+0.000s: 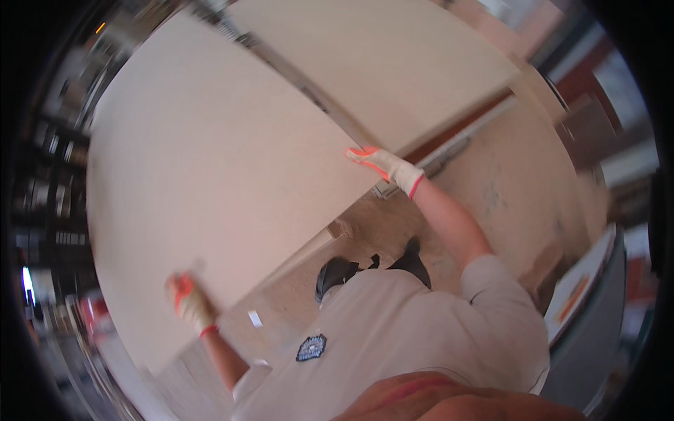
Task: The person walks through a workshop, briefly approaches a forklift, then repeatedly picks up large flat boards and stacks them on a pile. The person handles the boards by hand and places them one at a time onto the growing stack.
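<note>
A large pale, flat board (225, 161) spreads out in front of me, its near edge running diagonally up to the right. My left hand (189, 300), in a cream glove with orange on the fingers, is at the board's lower left part near that edge; motion blurs its fingers. My right hand (385, 167), gloved alike with a red cuff, reaches across the board's right corner. Its fingers stretch out along the board's surface, and I cannot see whether any part of it goes underneath.
Beyond a narrow gap with a metal rail (281, 67) lies a second pale board stack (393, 63), brownish-red along its side. Dusty brown floor (505, 182) extends to the right. A grey panel-like object (590, 316) stands at my right side. Dark shelving (63, 189) is blurred at far left.
</note>
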The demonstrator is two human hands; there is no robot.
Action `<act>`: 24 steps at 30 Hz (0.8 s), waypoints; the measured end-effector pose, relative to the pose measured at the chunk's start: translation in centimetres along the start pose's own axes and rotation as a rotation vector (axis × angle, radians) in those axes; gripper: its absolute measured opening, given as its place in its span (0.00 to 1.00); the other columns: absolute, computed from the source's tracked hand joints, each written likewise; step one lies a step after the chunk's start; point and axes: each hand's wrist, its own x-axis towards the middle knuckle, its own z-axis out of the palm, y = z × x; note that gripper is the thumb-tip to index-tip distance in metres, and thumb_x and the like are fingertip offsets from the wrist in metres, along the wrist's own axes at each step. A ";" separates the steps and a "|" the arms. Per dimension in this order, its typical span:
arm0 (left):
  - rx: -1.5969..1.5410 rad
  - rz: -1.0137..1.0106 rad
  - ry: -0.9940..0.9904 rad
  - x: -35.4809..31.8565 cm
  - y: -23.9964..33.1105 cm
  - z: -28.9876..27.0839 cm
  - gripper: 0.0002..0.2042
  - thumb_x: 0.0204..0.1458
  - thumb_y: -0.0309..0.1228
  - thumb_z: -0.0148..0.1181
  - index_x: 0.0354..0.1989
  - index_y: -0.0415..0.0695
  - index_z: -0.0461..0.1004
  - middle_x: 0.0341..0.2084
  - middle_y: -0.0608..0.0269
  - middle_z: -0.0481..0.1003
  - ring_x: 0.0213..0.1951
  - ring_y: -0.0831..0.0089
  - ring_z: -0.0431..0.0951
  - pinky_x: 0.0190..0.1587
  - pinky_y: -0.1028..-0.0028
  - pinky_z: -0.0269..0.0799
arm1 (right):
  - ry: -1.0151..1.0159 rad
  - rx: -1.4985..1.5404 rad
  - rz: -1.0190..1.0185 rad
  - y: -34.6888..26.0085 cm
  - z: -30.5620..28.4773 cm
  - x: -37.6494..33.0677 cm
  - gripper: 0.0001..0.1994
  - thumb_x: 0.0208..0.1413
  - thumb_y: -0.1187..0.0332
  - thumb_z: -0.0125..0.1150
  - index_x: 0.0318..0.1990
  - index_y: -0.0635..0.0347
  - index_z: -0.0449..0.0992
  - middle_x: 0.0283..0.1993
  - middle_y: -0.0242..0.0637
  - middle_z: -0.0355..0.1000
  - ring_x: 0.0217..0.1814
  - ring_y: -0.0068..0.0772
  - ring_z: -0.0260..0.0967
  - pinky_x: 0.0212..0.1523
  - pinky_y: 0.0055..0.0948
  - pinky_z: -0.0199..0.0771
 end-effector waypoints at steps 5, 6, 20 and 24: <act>-0.406 0.225 -0.397 -16.7 24.2 5.9 0.10 0.65 0.34 0.62 0.50 0.46 0.83 0.43 0.61 0.84 0.44 0.68 0.82 0.50 0.65 0.78 | -0.162 0.031 0.141 -0.4 -2.8 1.6 0.33 0.66 0.55 0.69 0.72 0.64 0.68 0.73 0.34 0.69 0.79 0.25 0.57 0.78 0.27 0.52; -0.459 0.228 -0.582 -19.8 27.3 6.6 0.09 0.66 0.34 0.61 0.47 0.46 0.84 0.43 0.64 0.85 0.42 0.73 0.83 0.48 0.66 0.79 | -0.185 0.057 0.170 -0.2 -2.9 1.8 0.31 0.67 0.58 0.67 0.72 0.64 0.68 0.73 0.35 0.69 0.79 0.26 0.58 0.77 0.28 0.55; -1.531 -0.636 -0.617 -26.9 41.5 20.5 0.37 0.67 0.65 0.48 0.38 0.36 0.84 0.22 0.48 0.82 0.29 0.59 0.85 0.36 0.62 0.83 | -0.767 0.094 0.546 -1.1 -4.4 1.5 0.21 0.72 0.45 0.55 0.52 0.55 0.73 0.45 0.39 0.77 0.48 0.38 0.76 0.54 0.41 0.78; -1.623 -0.700 -0.497 -25.3 42.8 15.5 0.32 0.68 0.60 0.50 0.34 0.39 0.81 0.12 0.52 0.74 0.17 0.62 0.76 0.24 0.63 0.76 | -0.749 0.204 0.303 -4.0 -0.4 -1.6 0.19 0.73 0.47 0.55 0.51 0.55 0.72 0.33 0.37 0.72 0.42 0.36 0.75 0.49 0.42 0.78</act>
